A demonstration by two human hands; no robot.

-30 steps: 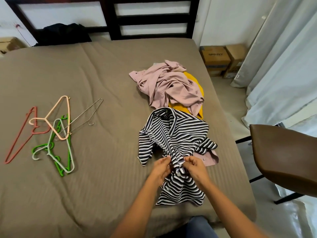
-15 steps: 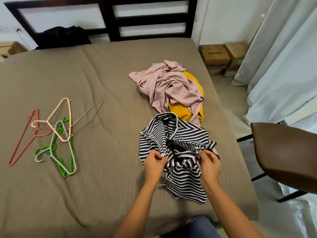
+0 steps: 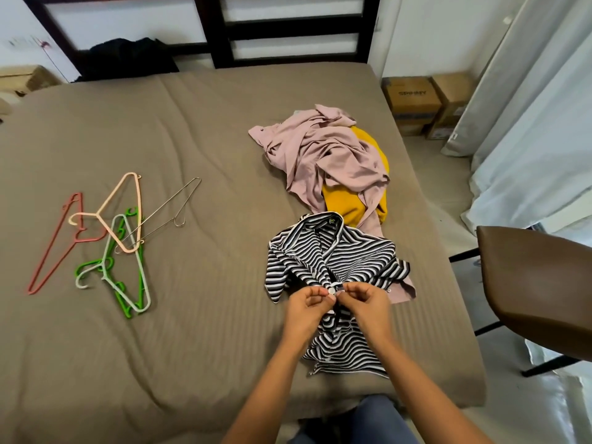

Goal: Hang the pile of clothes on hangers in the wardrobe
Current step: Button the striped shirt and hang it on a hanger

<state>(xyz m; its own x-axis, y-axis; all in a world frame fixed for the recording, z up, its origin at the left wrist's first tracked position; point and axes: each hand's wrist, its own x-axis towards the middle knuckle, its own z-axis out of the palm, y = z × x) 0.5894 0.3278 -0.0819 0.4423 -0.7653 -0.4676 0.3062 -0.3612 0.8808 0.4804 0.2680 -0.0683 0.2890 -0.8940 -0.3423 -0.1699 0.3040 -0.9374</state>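
A black-and-white striped shirt lies on the brown bed, collar away from me. My left hand and my right hand meet at its front placket, each pinching the fabric around a white button. Behind it sits a crumpled pink garment over a yellow one. On the left of the bed lie several hangers: a red one, a peach one, a green one, a white one and a wire one. No wardrobe is in view.
A brown chair stands close to the bed's right side. Cardboard boxes sit on the floor by pale curtains. A dark garment lies at the dark headboard.
My hands, half a second ago apart on the shirt's two front edges, have come together at the placket around a button. The shirt lies flatter and more spread.
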